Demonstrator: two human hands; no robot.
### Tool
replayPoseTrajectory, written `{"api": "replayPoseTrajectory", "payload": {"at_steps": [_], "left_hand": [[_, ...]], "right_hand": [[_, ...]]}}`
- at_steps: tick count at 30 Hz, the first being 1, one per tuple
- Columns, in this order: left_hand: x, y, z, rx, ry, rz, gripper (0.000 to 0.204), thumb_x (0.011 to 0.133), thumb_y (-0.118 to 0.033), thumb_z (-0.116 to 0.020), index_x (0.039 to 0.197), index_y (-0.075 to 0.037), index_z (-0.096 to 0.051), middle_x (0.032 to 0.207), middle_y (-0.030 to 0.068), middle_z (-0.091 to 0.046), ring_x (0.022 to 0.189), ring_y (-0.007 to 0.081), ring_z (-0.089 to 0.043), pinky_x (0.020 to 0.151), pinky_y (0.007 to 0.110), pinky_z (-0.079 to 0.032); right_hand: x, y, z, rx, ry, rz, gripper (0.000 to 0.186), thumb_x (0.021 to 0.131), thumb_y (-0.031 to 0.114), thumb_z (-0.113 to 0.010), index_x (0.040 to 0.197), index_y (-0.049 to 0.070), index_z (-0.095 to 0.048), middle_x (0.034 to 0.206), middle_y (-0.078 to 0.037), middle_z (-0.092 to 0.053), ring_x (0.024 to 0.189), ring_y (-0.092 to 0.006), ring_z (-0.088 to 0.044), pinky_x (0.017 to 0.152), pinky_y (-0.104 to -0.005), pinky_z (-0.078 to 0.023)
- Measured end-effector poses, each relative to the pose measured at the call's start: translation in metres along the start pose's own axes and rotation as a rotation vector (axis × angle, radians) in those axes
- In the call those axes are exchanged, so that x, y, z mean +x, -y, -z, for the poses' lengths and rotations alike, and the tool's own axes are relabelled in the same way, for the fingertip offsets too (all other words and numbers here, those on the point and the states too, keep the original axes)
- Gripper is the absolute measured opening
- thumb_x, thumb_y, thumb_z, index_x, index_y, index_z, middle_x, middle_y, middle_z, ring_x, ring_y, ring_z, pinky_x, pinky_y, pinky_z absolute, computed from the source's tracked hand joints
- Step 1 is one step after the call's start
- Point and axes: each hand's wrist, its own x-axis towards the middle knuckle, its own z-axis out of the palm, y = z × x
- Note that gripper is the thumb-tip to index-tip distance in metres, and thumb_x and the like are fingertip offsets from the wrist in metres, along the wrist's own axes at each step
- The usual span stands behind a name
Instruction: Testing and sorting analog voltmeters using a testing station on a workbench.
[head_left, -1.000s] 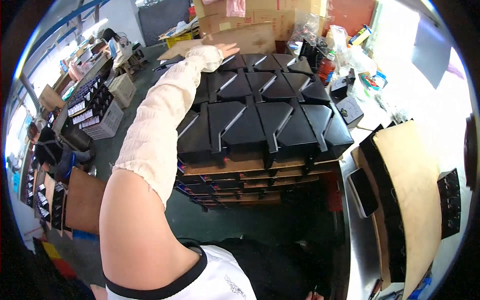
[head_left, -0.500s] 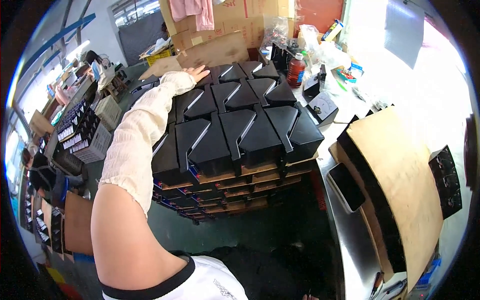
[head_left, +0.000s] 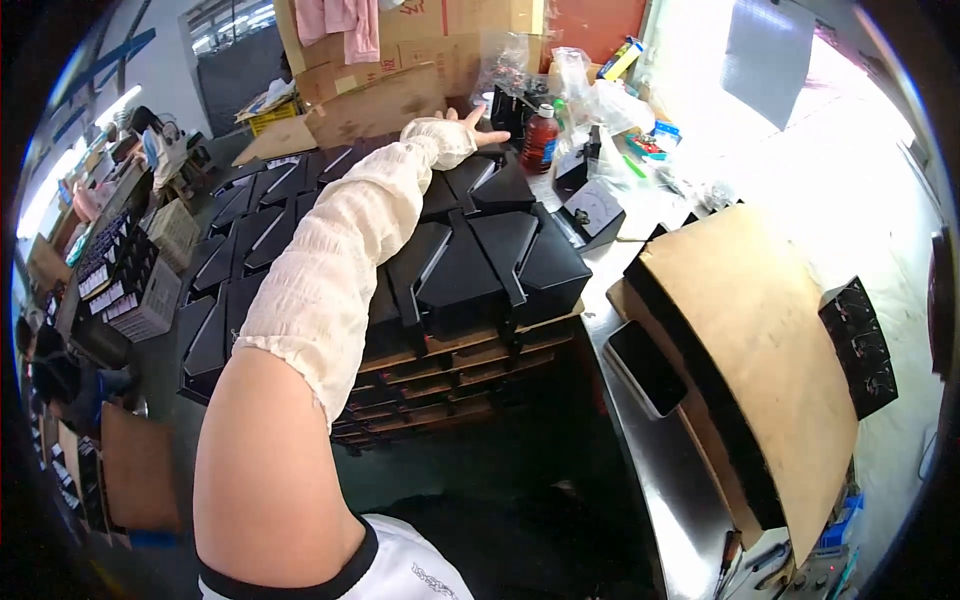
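My left hand (head_left: 480,128) reaches across to the far right corner of a stack of black angular cases (head_left: 548,262). Its fingers are spread, and nothing shows in them. It is over or on the back row; I cannot tell whether it touches a case. A cream elastic sleeve (head_left: 345,240) covers my left forearm and hides part of the stack. Brown cardboard sheets (head_left: 470,357) lie between the layers. Close to the fingers stands a bottle of red-brown liquid (head_left: 541,138). My right hand is out of the picture.
On the metal bench (head_left: 625,430) at right lie a phone (head_left: 645,368), a cardboard sheet (head_left: 770,330) over black cases, and a screwdriver (head_left: 728,555). A black unit with a pale dial (head_left: 592,212) stands beside the stack. Crates (head_left: 150,300) and other people are at left.
My left hand has moved right along the back row toward the bottle, and its fingers have spread. The view has turned, so more of the stack's left side shows.
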Motion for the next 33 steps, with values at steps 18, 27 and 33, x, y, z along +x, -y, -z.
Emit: {"api": "replayPoseTrajectory", "payload": {"at_steps": [18, 27, 33], "left_hand": [[0.031, 0.042, 0.034, -0.049, 0.232, -0.512, 0.066, 0.099, -0.032, -0.052, 0.154, -0.01, -0.025, 0.156, 0.0146, -0.03, 0.145, 0.0268, -0.027, 0.12, 0.042, -0.018], [-0.114, -0.374, 0.021, 0.232, -0.96, -1.599, 0.081, 0.073, -0.01, -0.069, 0.147, -0.02, -0.039, 0.149, 0.0111, -0.041, 0.141, 0.0251, -0.035, 0.115, 0.045, -0.029], [-0.223, -0.596, -0.083, 0.621, -1.299, -1.934, 0.056, 0.094, -0.021, -0.043, 0.149, -0.024, -0.031, 0.161, 0.0015, -0.021, 0.15, 0.0169, -0.015, 0.122, 0.051, -0.007]], "right_hand": [[-0.011, -0.066, -0.012, 0.037, -0.275, -0.143, 0.021, 0.086, 0.029, -0.072, 0.094, 0.01, -0.069, 0.084, -0.014, -0.07, 0.072, -0.0309, -0.068, 0.065, -0.0394, -0.054], [-0.082, -0.116, -0.029, -0.198, -0.808, -0.63, 0.022, 0.087, 0.021, -0.074, 0.091, 0.001, -0.067, 0.08, -0.014, -0.067, 0.065, -0.0223, -0.064, 0.064, -0.0315, -0.055], [-0.061, -0.113, -0.03, -0.243, -0.977, -0.606, 0.022, 0.087, 0.018, -0.074, 0.088, -0.002, -0.066, 0.077, -0.015, -0.067, 0.064, -0.024, -0.065, 0.062, -0.0338, -0.055]]}}
